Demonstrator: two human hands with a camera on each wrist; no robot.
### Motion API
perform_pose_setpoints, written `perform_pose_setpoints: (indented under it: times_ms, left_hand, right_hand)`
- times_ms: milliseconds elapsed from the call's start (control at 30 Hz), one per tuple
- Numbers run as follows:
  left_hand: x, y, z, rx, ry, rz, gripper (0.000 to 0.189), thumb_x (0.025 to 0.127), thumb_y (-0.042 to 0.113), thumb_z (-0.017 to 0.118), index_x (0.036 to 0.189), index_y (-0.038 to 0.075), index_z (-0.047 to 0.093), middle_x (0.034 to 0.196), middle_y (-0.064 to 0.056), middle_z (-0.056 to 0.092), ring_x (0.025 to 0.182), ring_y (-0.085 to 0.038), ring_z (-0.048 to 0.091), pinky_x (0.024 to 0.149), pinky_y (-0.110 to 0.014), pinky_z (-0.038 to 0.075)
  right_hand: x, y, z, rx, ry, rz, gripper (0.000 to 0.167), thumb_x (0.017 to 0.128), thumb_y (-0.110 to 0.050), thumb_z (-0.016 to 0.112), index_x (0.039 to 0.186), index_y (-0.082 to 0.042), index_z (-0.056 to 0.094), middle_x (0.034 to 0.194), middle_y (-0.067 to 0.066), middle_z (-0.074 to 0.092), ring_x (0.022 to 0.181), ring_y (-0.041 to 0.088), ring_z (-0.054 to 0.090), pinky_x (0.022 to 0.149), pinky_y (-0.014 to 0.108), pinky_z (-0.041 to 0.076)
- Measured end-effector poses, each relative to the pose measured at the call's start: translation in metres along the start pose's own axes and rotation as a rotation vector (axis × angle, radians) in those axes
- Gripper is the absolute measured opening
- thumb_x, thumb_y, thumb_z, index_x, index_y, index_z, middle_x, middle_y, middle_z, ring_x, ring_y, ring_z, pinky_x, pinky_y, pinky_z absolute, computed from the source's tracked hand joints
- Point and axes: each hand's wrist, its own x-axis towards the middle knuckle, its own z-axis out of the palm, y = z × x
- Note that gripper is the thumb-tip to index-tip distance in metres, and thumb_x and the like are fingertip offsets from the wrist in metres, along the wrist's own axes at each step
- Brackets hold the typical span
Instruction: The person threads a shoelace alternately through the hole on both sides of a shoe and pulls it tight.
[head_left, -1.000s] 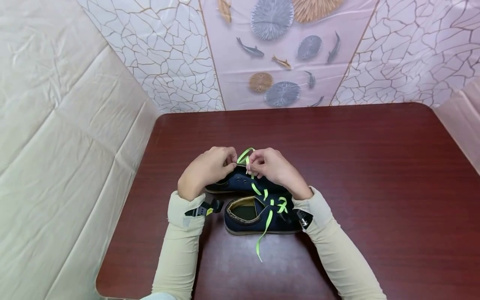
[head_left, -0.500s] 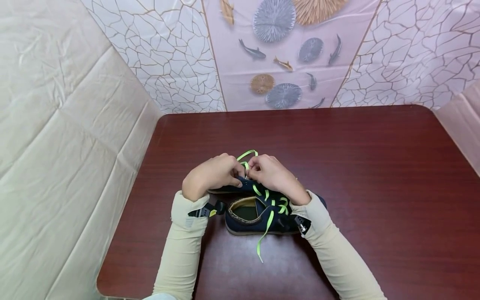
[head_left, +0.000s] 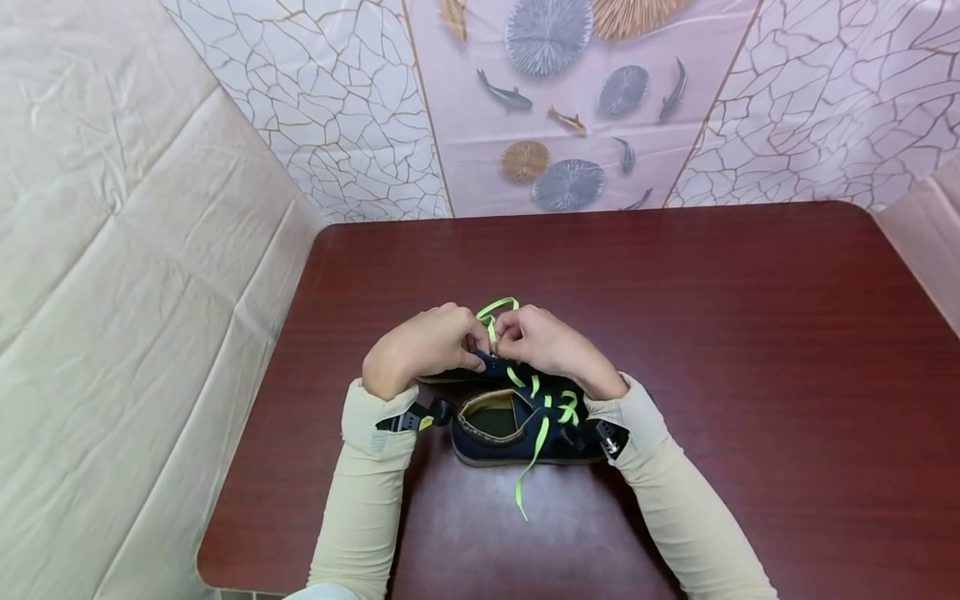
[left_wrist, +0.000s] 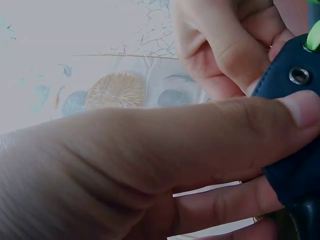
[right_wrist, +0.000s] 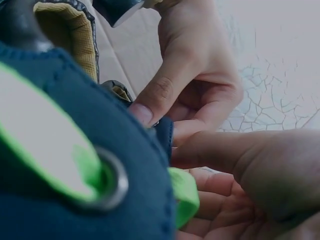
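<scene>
Two dark blue shoes with neon green laces lie side by side. At the far shoe (head_left: 491,365), my left hand (head_left: 427,350) pinches the eyelet flap; its thumb presses just below a metal eyelet (left_wrist: 299,76) in the left wrist view. My right hand (head_left: 547,346) is close beside it, with curled fingers pinching the green shoelace (head_left: 501,303) at the flap's edge. The pinched lace end is mostly hidden by the fingers. A lace loop stands up behind both hands. In the right wrist view, lace passes through a nearer eyelet (right_wrist: 119,180).
The near shoe (head_left: 480,450) sits in front of the hands, partly laced, one lace end (head_left: 520,492) trailing onto the reddish-brown table (head_left: 750,350). Patterned sheeting (head_left: 360,108) rises behind the table and a pale quilted sheet (head_left: 112,333) at the left.
Both hands have moved down toward the far shoe's flap. The left has shifted slightly right along it; the right's fingers, with the lace, have come closer to the left hand.
</scene>
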Motion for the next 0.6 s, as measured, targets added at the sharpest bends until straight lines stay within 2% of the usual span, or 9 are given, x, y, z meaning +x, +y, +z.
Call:
perform_pose_setpoints:
  times_ms: [200,400,600]
  left_hand:
    - [-0.0001,-0.0017,0.001,0.001,0.006,0.002,0.008,0.09,0.015,0.085,0.088,0.02,0.08,0.081,0.012,0.071,0.079,-0.009,0.062,0.073,-0.03,0.052]
    - [-0.0002,-0.002,0.0016,0.003,0.001,-0.002,0.007,0.089,0.016,0.086,0.089,0.021,0.081,0.082,0.012,0.072,0.08,-0.008,0.064,0.076,-0.031,0.054]
    - [-0.0009,-0.0006,0.0004,-0.002,-0.001,0.001,0.007,0.09,0.016,0.086,0.088,0.021,0.081,0.081,0.011,0.072,0.08,-0.008,0.064,0.075,-0.03,0.053]
  right_hand:
    - [0.0004,0.0018,-0.0015,0.05,-0.018,-0.018,0.012,0.09,0.002,0.06,0.097,0.0,0.069,0.072,-0.003,0.066,0.067,0.012,0.056,0.066,0.024,0.044]
    - [-0.0001,0.0018,-0.0004,-0.004,-0.01,-0.079,0.011,0.09,0.002,0.061,0.095,-0.005,0.069,0.071,-0.007,0.06,0.068,0.011,0.049,0.067,0.026,0.039]
    - [-0.0004,0.0008,0.0002,-0.042,-0.004,-0.109,0.013,0.089,0.002,0.062,0.095,-0.006,0.071,0.072,-0.008,0.062,0.068,0.011,0.049,0.068,0.027,0.04]
